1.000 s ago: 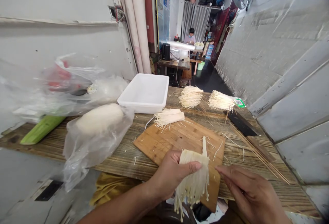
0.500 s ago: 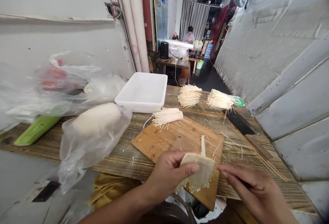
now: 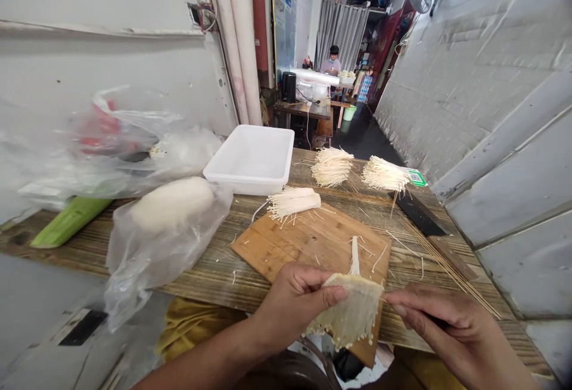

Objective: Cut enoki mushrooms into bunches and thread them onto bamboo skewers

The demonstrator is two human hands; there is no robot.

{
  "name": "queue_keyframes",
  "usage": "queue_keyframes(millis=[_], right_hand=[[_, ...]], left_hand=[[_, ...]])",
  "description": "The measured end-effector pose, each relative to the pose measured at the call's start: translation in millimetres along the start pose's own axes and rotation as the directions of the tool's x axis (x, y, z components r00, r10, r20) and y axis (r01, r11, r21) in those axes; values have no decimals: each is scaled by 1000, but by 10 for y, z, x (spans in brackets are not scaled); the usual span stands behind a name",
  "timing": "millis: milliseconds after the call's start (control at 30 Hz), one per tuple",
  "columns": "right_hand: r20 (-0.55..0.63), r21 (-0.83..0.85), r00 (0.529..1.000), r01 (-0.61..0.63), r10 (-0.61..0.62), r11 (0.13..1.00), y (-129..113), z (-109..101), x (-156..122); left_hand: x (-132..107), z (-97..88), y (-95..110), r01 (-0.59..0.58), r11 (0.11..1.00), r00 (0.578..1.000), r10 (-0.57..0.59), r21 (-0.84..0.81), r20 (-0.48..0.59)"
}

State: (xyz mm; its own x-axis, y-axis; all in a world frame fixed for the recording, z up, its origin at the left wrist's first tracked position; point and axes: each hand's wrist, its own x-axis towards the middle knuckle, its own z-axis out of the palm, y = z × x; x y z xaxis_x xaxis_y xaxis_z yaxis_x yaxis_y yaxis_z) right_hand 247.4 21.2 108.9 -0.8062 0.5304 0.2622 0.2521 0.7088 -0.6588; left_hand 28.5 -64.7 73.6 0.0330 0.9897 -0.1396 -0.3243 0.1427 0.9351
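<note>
My left hand (image 3: 297,303) pinches a flat, fanned-out bunch of enoki mushrooms (image 3: 357,309) between thumb and fingers, over the near edge of a wooden cutting board (image 3: 272,247). The cut side faces up and the small caps hang down. At the bunch's right edge my right hand (image 3: 447,321) is closed in a pinch on a thin bamboo skewer, of which only a short bit shows; how far it runs into the mushrooms is hidden. A narrow strip of enoki (image 3: 354,253) and loose stems lie on the board, with a larger enoki clump (image 3: 297,200) at its far left.
Two enoki piles (image 3: 332,167) (image 3: 384,173) rest at the table's far side. A cleaver (image 3: 420,214) and several bamboo skewers (image 3: 451,271) lie right. Leftward are a white plastic tub (image 3: 245,182), a bagged pale lump (image 3: 174,205) and a green vegetable (image 3: 67,223). A person (image 3: 331,65) sits far back.
The mushroom bunch has tilted and shifted slightly right and down in my left hand, showing more of its hanging caps. My right hand stays at its right edge. The whole view has shifted a little.
</note>
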Motion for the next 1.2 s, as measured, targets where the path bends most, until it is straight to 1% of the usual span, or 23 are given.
queue_keyframes(millis=[167,300,433,500,567,600,633,667,700,767,800,833,867,900,933,1000,1067,1100,1133,1200], right_hand=[[29,16,999,-28,27,999,-4,7,13],[-5,43,998,-56,56,998,-46,66,74],[-24,45,992,-120,121,992,-34,99,67],[-23,51,988,-152,154,987,-23,90,42],[-17,70,985,-168,170,983,-31,76,28],[-20,82,986,-166,168,983,-42,70,29],[-25,93,987,-155,158,983,-55,66,36],[-35,107,990,-130,134,986,-69,63,46],[-48,121,994,-93,100,988,-81,60,59],[-56,133,998,6,1,991,-91,49,82],[-50,126,997,63,-57,990,-90,39,87],[-34,106,993,119,-116,987,-87,27,86],[-16,71,985,170,-170,983,-84,15,77],[8,30,976,217,-218,976,-81,7,58],[32,-12,966,257,-257,966,-81,6,27],[66,-93,953,302,-297,949,-89,38,-67],[91,-160,954,298,-286,941,-111,127,-199],[109,-177,958,280,-264,944,-129,190,-274],[138,-179,961,263,-240,948,-151,262,-352],[192,-148,958,241,-211,959,-207,415,-507]], left_hand=[[-13,-24,-35,60,998,998,-60,12,11],[-6,-26,-47,74,997,996,-74,2,39],[13,19,-40,87,995,993,-84,-41,77],[20,47,-49,39,998,998,-37,-47,46],[20,67,-73,-78,996,997,79,40,-25],[17,72,-88,-161,981,984,168,110,-59],[12,72,-104,-253,950,960,271,184,-76],[5,68,-118,-352,902,923,379,251,-68],[-3,59,-129,-455,836,871,490,308,-44],[-21,29,-133,-639,658,733,678,399,55],[-30,9,-127,-704,558,662,739,439,121],[-40,-13,-117,-748,468,603,776,471,186],[-51,-37,-106,-776,398,558,796,490,236],[-64,-62,-95,-793,356,530,803,495,273],[-80,-87,-87,-807,335,515,801,486,305],[-124,-136,-92,-839,328,496,788,434,365],[-193,-182,-133,-856,350,500,745,380,441],[-238,-203,-166,-856,370,510,715,361,477],[-289,-221,-204,-846,399,531,685,352,499],[-403,-251,-284,-810,478,586,625,341,516]])
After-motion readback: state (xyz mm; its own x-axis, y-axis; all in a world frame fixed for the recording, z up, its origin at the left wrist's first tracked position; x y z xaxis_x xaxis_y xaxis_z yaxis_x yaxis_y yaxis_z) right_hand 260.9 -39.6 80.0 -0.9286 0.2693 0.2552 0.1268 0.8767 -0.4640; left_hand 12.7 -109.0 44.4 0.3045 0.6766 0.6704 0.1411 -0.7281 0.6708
